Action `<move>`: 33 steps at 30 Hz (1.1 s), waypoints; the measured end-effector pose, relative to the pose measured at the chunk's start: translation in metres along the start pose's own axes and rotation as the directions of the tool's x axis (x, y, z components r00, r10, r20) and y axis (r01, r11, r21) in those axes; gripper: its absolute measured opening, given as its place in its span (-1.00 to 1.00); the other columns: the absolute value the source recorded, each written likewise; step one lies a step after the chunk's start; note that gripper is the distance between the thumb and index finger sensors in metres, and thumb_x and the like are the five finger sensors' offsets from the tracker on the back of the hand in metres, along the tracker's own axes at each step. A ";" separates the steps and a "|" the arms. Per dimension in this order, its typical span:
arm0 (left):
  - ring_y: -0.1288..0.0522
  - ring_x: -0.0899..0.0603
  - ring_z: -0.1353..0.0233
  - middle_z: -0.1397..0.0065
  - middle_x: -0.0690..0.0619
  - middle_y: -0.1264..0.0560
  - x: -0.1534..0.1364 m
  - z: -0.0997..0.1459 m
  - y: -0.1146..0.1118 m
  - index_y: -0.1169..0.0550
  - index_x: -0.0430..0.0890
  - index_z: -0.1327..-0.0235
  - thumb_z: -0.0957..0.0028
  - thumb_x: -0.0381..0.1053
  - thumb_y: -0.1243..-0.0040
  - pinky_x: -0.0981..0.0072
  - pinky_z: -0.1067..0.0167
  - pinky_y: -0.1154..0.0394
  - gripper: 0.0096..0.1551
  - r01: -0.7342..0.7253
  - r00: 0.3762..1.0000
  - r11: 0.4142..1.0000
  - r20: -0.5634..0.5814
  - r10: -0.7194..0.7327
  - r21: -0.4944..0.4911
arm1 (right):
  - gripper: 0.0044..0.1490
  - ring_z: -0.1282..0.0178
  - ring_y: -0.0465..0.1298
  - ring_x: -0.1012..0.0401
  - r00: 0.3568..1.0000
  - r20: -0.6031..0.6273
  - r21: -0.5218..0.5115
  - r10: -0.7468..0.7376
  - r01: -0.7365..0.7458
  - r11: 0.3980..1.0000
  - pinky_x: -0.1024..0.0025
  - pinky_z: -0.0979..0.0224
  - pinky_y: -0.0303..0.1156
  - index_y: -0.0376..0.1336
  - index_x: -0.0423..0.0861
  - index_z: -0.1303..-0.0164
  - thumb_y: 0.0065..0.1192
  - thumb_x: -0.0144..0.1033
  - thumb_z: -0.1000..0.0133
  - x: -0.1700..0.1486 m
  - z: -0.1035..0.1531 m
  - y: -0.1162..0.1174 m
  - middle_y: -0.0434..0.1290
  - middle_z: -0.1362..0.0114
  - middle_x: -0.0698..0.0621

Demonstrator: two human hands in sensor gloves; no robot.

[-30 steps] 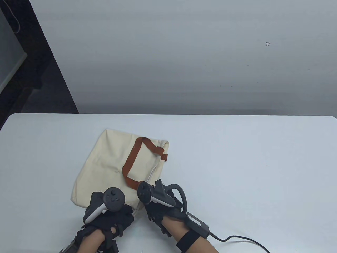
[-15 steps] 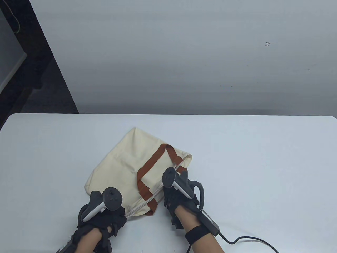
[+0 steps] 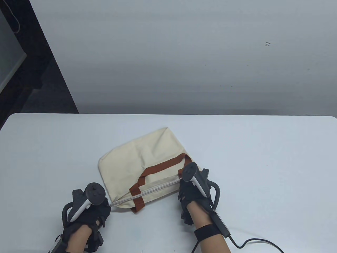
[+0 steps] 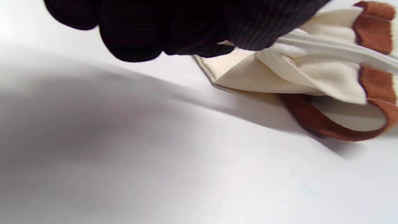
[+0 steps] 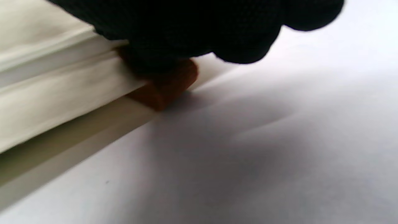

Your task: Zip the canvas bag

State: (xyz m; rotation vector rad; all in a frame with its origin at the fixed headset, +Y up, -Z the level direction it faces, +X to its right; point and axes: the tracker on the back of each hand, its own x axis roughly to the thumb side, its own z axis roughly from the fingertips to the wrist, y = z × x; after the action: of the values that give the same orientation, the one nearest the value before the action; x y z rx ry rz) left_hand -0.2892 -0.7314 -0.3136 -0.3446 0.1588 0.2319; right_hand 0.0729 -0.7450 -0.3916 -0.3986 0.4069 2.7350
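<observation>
A cream canvas bag [image 3: 137, 160] with brown handles [image 3: 160, 166] lies on the white table [image 3: 263, 158]. Its white zipper line [image 3: 147, 191] runs taut from lower left to upper right along the near edge. My left hand [image 3: 101, 208] grips the zipper's left end, also seen in the left wrist view [image 4: 217, 43]. My right hand [image 3: 184, 184] holds the bag's right end by the zipper and a brown handle tab [image 5: 164, 87]. The zipper pull is hidden under the gloves.
A black cable [image 3: 252, 241] trails from my right wrist across the table's near right part. The table's far edge [image 3: 168, 114] meets a grey wall. A dark gap lies past the table's left side.
Both hands have turned the bag clockwise and pulled apart, the left moving left, the right moving right and away. The zipper line now stretches straight between them.
</observation>
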 end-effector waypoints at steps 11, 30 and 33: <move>-0.62 -0.12 0.07 0.16 0.12 -0.65 -0.019 -0.007 0.007 -0.65 0.05 0.07 0.20 0.14 -0.28 -0.11 -0.12 -0.47 -0.56 -0.047 0.995 0.996 -0.088 0.054 0.076 | -0.53 0.11 0.43 0.07 0.998 -0.065 -0.082 -0.001 -0.004 0.997 0.02 -0.11 0.28 0.33 -0.06 -0.04 0.09 -0.08 -0.03 -0.019 -0.002 -0.009 0.42 -0.02 -0.06; -0.63 -0.14 0.07 0.15 0.11 -0.67 -0.012 0.012 0.014 -0.66 0.06 0.09 0.20 0.14 -0.29 -0.12 -0.12 -0.48 -0.57 -0.046 0.998 0.998 -0.048 0.044 -0.031 | -0.44 0.08 0.43 0.00 0.992 -0.056 0.046 -0.117 0.120 0.992 -0.03 -0.13 0.27 0.36 -0.05 -0.01 0.07 0.06 0.02 -0.046 -0.005 -0.005 0.42 -0.04 -0.12; -0.64 -0.14 0.07 0.15 0.11 -0.68 -0.007 0.012 0.008 -0.67 0.06 0.09 0.19 0.14 -0.29 -0.11 -0.12 -0.48 -0.57 -0.009 0.999 0.996 -0.048 0.005 -0.094 | -0.44 0.11 0.44 -0.01 0.979 -0.033 -0.013 -0.202 0.202 0.979 -0.04 -0.11 0.28 0.36 -0.08 -0.02 0.06 0.04 0.00 -0.049 0.001 -0.020 0.43 -0.02 -0.12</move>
State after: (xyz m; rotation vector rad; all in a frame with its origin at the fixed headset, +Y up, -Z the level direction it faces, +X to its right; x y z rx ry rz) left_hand -0.2967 -0.7212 -0.3037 -0.4437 0.1971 0.2388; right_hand 0.1245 -0.7414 -0.3790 -0.4633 0.3420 2.5365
